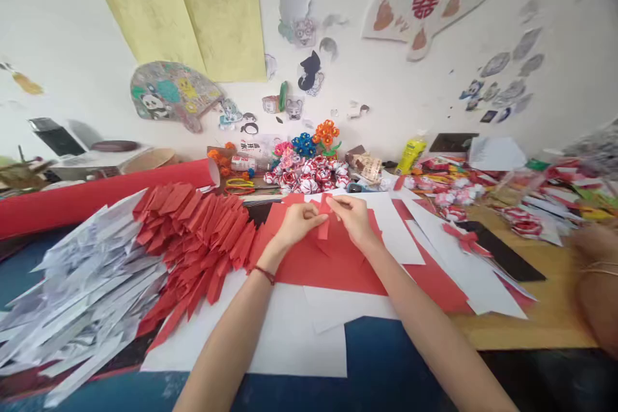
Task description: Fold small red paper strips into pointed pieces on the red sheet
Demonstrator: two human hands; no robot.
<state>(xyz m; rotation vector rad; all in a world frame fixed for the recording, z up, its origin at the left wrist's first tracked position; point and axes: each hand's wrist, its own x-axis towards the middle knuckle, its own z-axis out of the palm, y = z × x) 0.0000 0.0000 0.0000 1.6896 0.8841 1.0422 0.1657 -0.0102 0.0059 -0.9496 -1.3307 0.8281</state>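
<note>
A narrow red paper strip (323, 222) is pinched between my two hands above larger red paper sheets (333, 267). My left hand (300, 224) grips its left side with thumb and fingers, and a dark red cord circles that wrist. My right hand (355, 215) holds the strip near its upper end, the fingertips closed. To the left lies a thick pile of folded red paper strips (197, 238). Beside it spreads a heap of white paper strips (91, 283). White sheets (290, 341) lie beneath the red paper.
A red paper roll (106, 193) lies at the back left. Red-and-white paper flowers (309, 174) cluster against the wall, near a yellow bottle (411, 153). More papers and flowers cover the wooden table (535, 322) at right. Another person's blurred arm (596, 290) shows at the right edge.
</note>
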